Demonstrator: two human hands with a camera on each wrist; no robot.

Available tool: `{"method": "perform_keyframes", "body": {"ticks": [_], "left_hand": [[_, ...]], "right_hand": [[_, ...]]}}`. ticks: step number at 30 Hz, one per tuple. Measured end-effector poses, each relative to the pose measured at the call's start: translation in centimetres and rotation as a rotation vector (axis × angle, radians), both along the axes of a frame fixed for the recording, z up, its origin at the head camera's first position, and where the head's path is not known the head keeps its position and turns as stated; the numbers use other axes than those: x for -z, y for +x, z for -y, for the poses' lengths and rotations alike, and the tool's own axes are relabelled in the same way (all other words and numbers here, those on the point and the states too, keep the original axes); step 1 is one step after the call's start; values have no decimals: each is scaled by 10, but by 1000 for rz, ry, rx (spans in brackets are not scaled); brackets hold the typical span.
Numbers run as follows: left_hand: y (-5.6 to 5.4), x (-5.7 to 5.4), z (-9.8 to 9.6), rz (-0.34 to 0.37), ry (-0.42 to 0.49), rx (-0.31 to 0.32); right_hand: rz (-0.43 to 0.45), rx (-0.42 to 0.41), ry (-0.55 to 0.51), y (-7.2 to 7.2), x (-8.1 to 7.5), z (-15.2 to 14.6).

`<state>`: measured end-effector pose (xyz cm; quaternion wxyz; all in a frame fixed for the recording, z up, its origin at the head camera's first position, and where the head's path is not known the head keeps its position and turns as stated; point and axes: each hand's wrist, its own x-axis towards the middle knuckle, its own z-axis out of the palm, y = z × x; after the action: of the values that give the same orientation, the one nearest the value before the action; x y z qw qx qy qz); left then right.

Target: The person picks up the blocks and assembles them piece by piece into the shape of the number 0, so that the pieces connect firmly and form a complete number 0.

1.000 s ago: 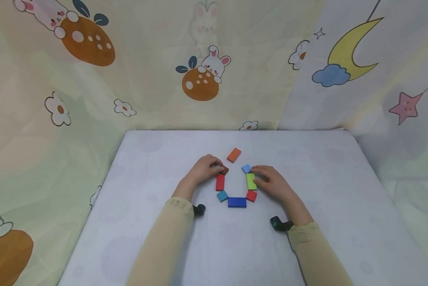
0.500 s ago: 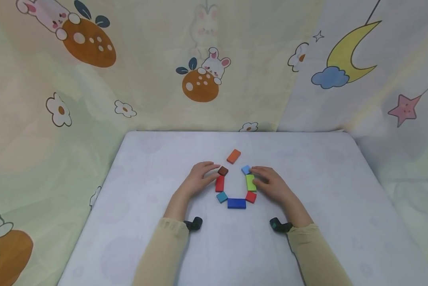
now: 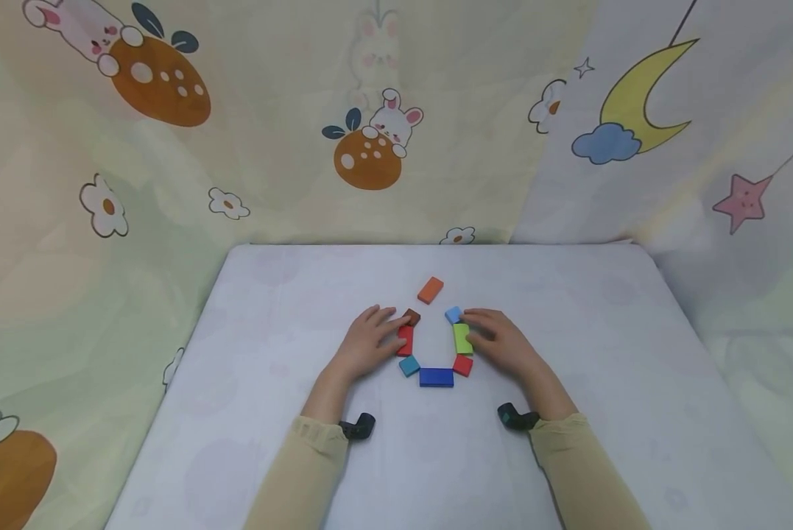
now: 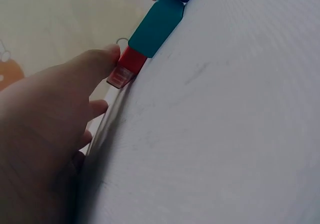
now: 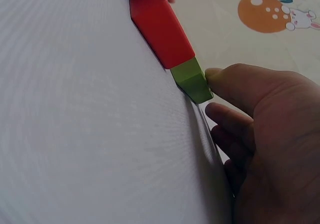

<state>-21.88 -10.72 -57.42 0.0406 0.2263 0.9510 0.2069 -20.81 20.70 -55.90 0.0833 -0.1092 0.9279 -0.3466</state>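
Observation:
In the head view, my left hand [image 3: 364, 343] lies by the left side of a block outline, fingers spread. Its thumb rests at the long red block [image 3: 406, 351], and a fingertip is right at the brown block [image 3: 412, 317]. My right hand [image 3: 507, 346] is at the other side, fingers relaxed, thumb against the green block [image 3: 462, 338] and index fingertip at the light blue block [image 3: 452, 315]. A teal block [image 4: 157, 26], a dark blue block [image 3: 436, 377] and a small red block [image 5: 162, 28] close the near side. The brown and light blue blocks stand apart, with a gap between them.
An orange block [image 3: 430, 290] lies tilted beyond the outline, apart from it. The pale tabletop [image 3: 290, 294] ends at a patterned cloth backdrop [image 3: 290, 132]. Dark wrist cameras [image 3: 518, 417] sit at both cuffs, low over the table.
My left hand has let go of the brown block, drawn back toward me, and spread its fingers, with its thumb now at the long red block. The right hand has stayed nearly still.

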Motion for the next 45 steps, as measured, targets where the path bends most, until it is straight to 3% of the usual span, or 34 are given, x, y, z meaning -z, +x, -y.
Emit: {"method": "perform_keyframes", "body": {"ticks": [20,28,32,45], "left_hand": [[-1,-5,0,2,-4,-8],[-2,-1,-1,-13,-12,-3],[-3,-1,-1,-25,-11,-4],[1,0,0,-16,-8,-7]], "right_hand": [[-13,-3,7,-4,1,1],[104,61,-28,-9,-12,0],[147,61,-10,-26,-24,-3],[214,-40,-31,-104,-57,9]]}}
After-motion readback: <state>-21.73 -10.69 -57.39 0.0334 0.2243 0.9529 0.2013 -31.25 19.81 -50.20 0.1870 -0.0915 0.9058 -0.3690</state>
